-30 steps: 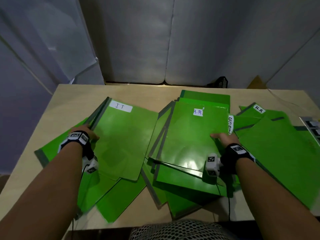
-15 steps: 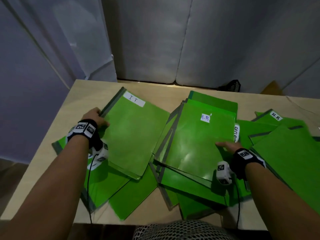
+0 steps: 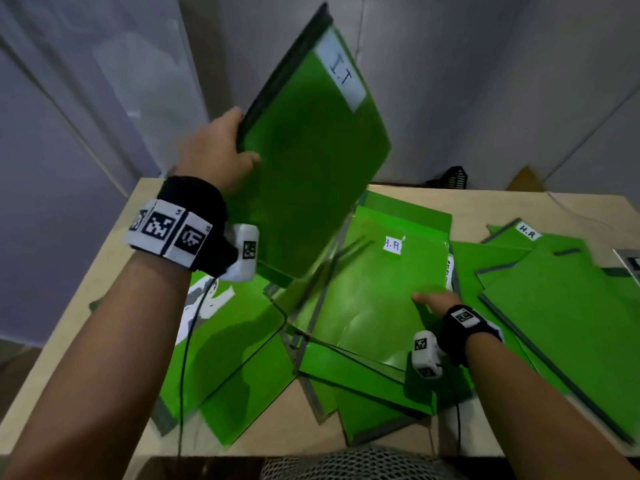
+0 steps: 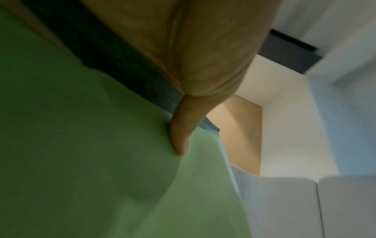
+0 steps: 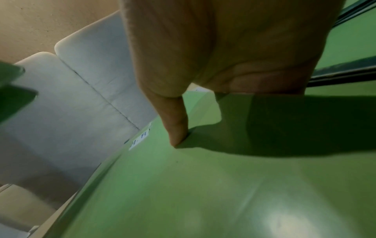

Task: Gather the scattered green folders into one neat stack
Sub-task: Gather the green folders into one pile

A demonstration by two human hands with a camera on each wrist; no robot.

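My left hand grips the dark spine of a green folder labelled "I.T" and holds it tilted in the air above the table's left half. In the left wrist view the thumb presses on that folder's cover. My right hand pinches the right edge of the green folder labelled "H.R", which tops the middle pile. Its thumb lies on the cover and the fingers curl under the edge.
More green folders lie fanned at the left front and at the right, one there also labelled "H.R". The wooden table ends at a padded wall. A small black object sits behind the table.
My left hand has lifted the I.T folder off the left pile and swung it up towards the middle. The right hand stays on the H.R folder's right edge.
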